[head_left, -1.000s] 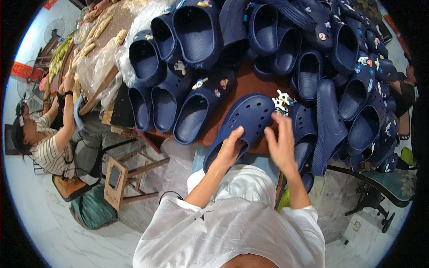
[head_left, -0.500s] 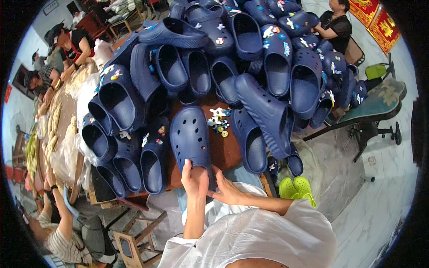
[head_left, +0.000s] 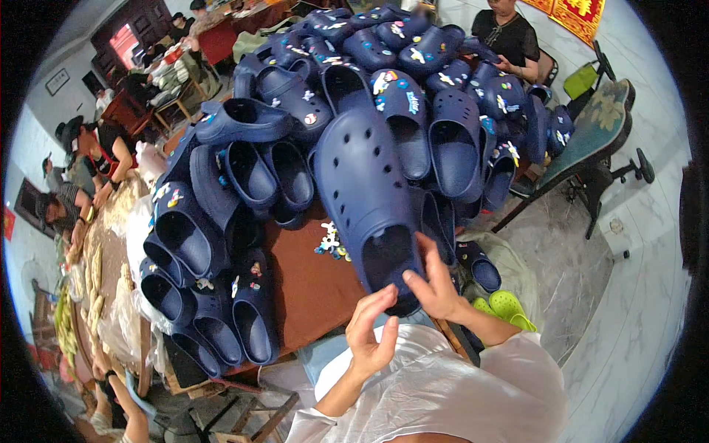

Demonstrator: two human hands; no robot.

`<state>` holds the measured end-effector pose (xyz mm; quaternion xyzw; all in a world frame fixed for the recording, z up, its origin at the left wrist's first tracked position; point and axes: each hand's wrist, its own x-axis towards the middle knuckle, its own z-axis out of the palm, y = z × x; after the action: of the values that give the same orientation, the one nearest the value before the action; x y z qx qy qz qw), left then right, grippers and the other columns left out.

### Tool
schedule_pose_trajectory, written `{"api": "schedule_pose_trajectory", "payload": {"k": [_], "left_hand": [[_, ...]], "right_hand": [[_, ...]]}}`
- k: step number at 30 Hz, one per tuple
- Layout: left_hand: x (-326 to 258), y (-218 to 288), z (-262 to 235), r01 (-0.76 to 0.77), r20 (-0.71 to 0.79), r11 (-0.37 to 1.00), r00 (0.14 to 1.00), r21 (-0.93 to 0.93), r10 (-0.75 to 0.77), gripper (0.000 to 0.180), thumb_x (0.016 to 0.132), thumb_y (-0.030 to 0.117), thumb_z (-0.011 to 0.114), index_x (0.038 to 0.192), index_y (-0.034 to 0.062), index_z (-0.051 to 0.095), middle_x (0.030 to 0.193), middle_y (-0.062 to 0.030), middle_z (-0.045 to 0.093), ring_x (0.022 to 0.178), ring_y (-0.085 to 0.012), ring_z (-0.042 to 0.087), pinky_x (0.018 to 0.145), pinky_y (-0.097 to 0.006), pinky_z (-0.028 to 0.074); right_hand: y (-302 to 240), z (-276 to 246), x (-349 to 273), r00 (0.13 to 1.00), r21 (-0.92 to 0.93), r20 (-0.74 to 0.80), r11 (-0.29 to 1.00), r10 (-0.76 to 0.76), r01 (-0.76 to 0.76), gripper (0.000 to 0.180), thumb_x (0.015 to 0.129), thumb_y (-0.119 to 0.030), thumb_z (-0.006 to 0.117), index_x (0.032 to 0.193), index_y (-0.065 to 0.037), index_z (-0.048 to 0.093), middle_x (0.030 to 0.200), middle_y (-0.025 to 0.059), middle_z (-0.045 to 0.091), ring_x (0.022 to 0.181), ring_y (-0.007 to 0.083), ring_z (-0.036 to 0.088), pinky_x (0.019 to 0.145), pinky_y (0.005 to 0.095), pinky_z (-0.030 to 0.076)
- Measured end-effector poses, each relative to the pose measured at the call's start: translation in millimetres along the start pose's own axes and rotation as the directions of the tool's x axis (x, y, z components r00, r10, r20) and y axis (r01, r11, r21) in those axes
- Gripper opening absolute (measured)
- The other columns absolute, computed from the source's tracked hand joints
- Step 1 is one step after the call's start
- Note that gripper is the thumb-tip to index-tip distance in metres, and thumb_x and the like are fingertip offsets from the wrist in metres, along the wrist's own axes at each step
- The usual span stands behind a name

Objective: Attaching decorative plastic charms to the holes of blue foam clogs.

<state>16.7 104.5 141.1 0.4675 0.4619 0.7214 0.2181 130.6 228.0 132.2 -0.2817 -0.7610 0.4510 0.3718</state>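
A large navy clog (head_left: 362, 170) with round holes in its toe is held up in front of me, toe pointing away and heel toward me. My right hand (head_left: 437, 289) grips the right side of its heel, thumb near the rim of the foot opening. Beside the heel's lower left is my left hand (head_left: 369, 341), fingers apart, its fingertips close to the clog's edge; whether they touch it I cannot tell. Just left of the clog, a small heap of colourful shoe charms (head_left: 330, 242) lies on the brown tabletop (head_left: 295, 288), partly hidden by the clog.
Navy clogs (head_left: 295, 100), many with charms, are piled across the far side; more stand at the left (head_left: 255, 317). Lime-green clogs (head_left: 508, 306) sit low at the right, near an ironing board (head_left: 591, 136). People work at a long table (head_left: 107, 236) on the left; another person (head_left: 509, 44) sits far right.
The clog in front of me looks larger and farther right, lifted above the tabletop. My left hand has come away from its heel and opened. The whole view has shifted.
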Motion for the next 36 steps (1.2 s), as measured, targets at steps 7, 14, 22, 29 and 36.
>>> {"api": "schedule_pose_trajectory", "payload": {"k": [7, 14, 22, 29, 36], "left_hand": [[-22, -42, -40, 0.221, -0.082, 0.948, 0.975, 0.229, -0.208, 0.020, 0.093, -0.001, 0.056, 0.111, -0.0042, 0.062, 0.109, -0.0106, 0.064, 0.097, -0.0149, 0.060, 0.086, -0.028, 0.048], [-61, -81, -86, 0.472, -0.168, 0.880, 0.873, 0.055, -0.458, 0.020, 0.094, 0.002, 0.056, 0.113, -0.0037, 0.063, 0.107, -0.0081, 0.066, 0.100, -0.0146, 0.062, 0.090, -0.028, 0.049], [-80, -97, -95, 0.549, -0.155, 0.828, 0.833, 0.116, -0.531, 0.026, 0.094, 0.008, 0.060, 0.118, -0.0005, 0.061, 0.106, -0.0067, 0.066, 0.091, -0.0122, 0.062, 0.078, -0.025, 0.050], [-73, -100, -88, 0.572, -0.143, 0.814, 0.818, 0.099, -0.557, 0.026, 0.094, 0.008, 0.059, 0.119, 0.0000, 0.061, 0.107, -0.0068, 0.066, 0.091, -0.0119, 0.062, 0.079, -0.025, 0.050], [-72, -92, -90, 0.596, -0.177, 0.796, 0.799, 0.108, -0.574, 0.025, 0.094, 0.003, 0.057, 0.118, -0.0013, 0.062, 0.110, -0.0090, 0.066, 0.101, -0.0150, 0.062, 0.089, -0.028, 0.049]], "right_hand": [[-9, -41, 37, 0.985, 0.214, -0.167, 0.977, 0.033, 0.004, 0.061, 0.091, -0.013, 0.053, 0.142, 0.005, 0.024, 0.134, 0.0184, 0.043, 0.126, 0.0236, 0.041, 0.108, 0.0347, 0.029], [10, -71, 120, 0.927, 0.336, -0.343, 0.941, 0.153, -0.031, 0.058, 0.094, -0.026, 0.054, 0.136, 0.007, 0.032, 0.123, 0.0150, 0.051, 0.113, 0.0186, 0.049, 0.099, 0.0309, 0.038], [37, -77, 146, 0.876, 0.354, -0.453, 0.935, 0.166, 0.006, 0.069, 0.091, -0.030, 0.058, 0.140, 0.007, 0.025, 0.130, 0.0184, 0.046, 0.118, 0.0230, 0.047, 0.103, 0.0332, 0.036], [64, -87, 175, 0.824, 0.386, -0.510, 0.922, 0.247, -0.037, 0.082, 0.087, -0.038, 0.064, 0.144, 0.006, 0.025, 0.135, 0.0258, 0.042, 0.124, 0.0294, 0.044, 0.105, 0.0366, 0.035], [55, -67, 160, 0.797, 0.382, -0.557, 0.924, 0.234, -0.005, 0.068, 0.089, -0.043, 0.060, 0.136, 0.002, 0.041, 0.131, 0.0164, 0.046, 0.119, 0.0250, 0.046, 0.097, 0.0401, 0.041]]}}
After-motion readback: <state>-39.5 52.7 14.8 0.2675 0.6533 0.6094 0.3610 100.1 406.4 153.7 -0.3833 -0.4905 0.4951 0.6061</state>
